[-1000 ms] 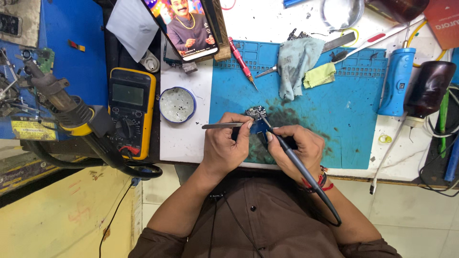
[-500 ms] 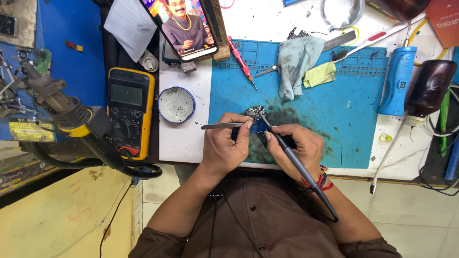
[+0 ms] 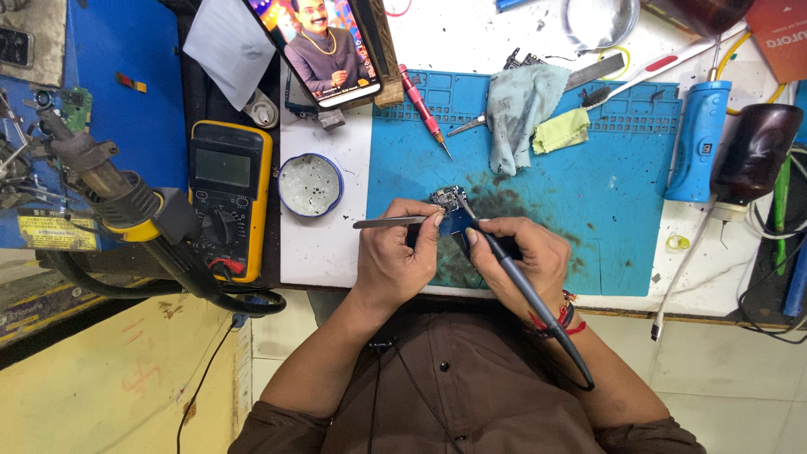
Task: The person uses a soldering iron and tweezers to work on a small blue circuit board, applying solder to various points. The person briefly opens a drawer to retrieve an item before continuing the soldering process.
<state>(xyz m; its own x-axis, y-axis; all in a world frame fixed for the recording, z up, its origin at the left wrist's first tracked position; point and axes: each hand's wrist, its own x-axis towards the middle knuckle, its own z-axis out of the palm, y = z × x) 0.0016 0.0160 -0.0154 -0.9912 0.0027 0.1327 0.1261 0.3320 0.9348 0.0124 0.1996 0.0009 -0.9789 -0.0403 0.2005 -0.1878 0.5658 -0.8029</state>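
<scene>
Small circuit board on the blue mat at the near edge of the surface, left hand pinching tweezers just beside it, right hand closed around a soldering iron, tip down at the board. To the left, off the mat, round blue-rimmed tin, open, holding a pale grey paste. Farther out, yellow multimeter, grey cloth, red screwdriver.

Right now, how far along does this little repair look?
Mid-job, I'd say. The blue mat is already sooty and tools lie out. The left hand holds tweezers, and the right hand brings a soldering iron to the small circuit board. What remains is unclear.
</scene>
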